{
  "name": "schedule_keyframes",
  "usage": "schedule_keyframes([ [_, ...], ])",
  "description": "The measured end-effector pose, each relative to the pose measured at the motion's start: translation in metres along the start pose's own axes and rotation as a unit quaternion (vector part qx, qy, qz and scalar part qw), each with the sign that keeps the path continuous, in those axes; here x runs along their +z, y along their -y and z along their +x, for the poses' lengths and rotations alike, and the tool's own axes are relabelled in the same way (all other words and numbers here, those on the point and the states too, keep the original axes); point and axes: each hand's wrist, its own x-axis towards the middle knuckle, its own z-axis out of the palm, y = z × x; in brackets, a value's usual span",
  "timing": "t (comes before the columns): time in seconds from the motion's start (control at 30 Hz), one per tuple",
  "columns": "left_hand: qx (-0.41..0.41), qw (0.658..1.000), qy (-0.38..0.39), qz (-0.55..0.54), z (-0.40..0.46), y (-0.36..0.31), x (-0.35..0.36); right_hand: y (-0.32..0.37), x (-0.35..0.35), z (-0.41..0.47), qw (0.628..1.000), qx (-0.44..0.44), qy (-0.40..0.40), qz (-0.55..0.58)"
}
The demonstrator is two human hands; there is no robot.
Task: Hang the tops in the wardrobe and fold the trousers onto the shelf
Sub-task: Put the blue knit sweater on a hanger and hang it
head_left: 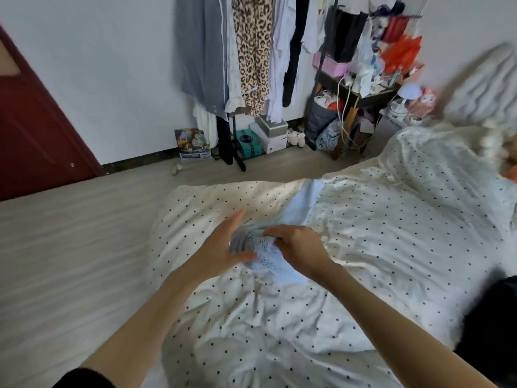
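Here, two bare hands meet on a pale blue lacy knit garment (268,257) bunched on the white black-dotted duvet (377,233).
The right hand (300,247) pinches its gathered fabric — the left hand (223,245) seems spread flat against it — with hanging clothes on a dark garment rack (251,51) far behind.

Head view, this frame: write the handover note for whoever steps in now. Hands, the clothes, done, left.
Right hand: grip pinches the bunched light blue garment on the polka-dot duvet.
Left hand: fingers straight, touching the garment's left side.
Garment type cannot be told; it looks lacy.
Clothes rack by the far wall already carries several hanging pieces.
Done: nothing certain for this piece.
Left: lift it, spread it out, then hang or fold it. No hanger or shelf for trousers is seen.
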Motion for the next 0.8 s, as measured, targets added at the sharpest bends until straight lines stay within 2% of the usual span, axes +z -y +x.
schedule_keyframes([
  [0.07, -0.044, 0.999, -0.010, -0.008, -0.033, 0.007, -0.013, 0.035, 0.002, -0.003, 0.999, -0.031, 0.011, 0.024],
  [0.2, -0.074, 0.984, -0.160, -0.013, -0.125, 0.025, -0.052, 0.122, 0.011, -0.011, 0.991, -0.097, 0.021, 0.091],
  [0.3, -0.093, 0.971, -0.214, -0.060, -0.188, 0.034, -0.082, 0.182, 0.021, -0.019, 0.983, -0.141, 0.026, 0.114],
  [0.37, -0.115, 0.949, -0.272, -0.109, -0.258, 0.043, -0.104, 0.243, 0.039, -0.035, 0.971, -0.197, 0.062, 0.119],
  [0.43, -0.137, 0.936, -0.289, -0.149, -0.304, 0.046, -0.112, 0.282, 0.050, -0.048, 0.959, -0.228, 0.092, 0.140],
  [0.53, -0.212, 0.896, -0.295, -0.255, -0.389, 0.056, -0.113, 0.341, 0.076, -0.080, 0.934, -0.299, 0.135, 0.144],
  [0.63, -0.272, 0.875, -0.314, -0.248, -0.473, 0.069, -0.106, 0.393, 0.100, -0.126, 0.892, -0.402, 0.177, 0.106],
  [0.7, -0.291, 0.845, -0.377, -0.243, -0.528, 0.070, -0.098, 0.421, 0.122, -0.160, 0.858, -0.469, 0.177, 0.109],
  [0.8, -0.287, 0.819, -0.467, -0.172, -0.596, 0.063, -0.089, 0.448, 0.157, -0.204, 0.836, -0.480, 0.225, 0.142],
])
